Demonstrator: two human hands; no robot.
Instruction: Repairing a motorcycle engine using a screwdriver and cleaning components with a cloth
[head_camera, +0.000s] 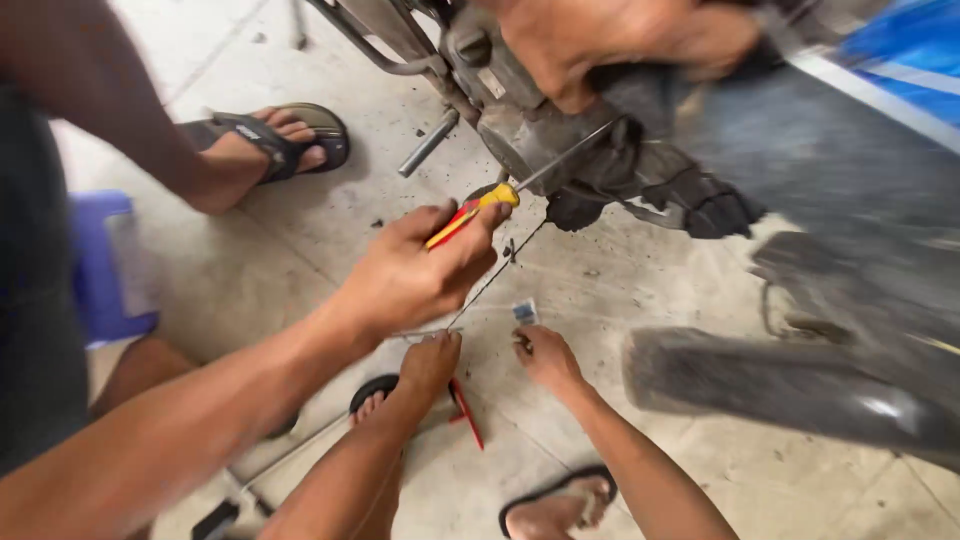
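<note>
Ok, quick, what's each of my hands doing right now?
Left hand: fingers curled at a thin cable on the floor; grip cannot be told.
Right hand: curled, nothing seen in it, beside a small blue packet.
Another person's hand holds the screwdriver.

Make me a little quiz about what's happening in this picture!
1. True or false: the screwdriver has a red and yellow handle.
2. What colour is the sandal at the top left?
3. The small blue-and-white packet lies nearest to: A the person's right hand; B the sandal; C the screwdriver's tip.
Key: 1 true; 2 dark, nearly black; 3 A.
</note>
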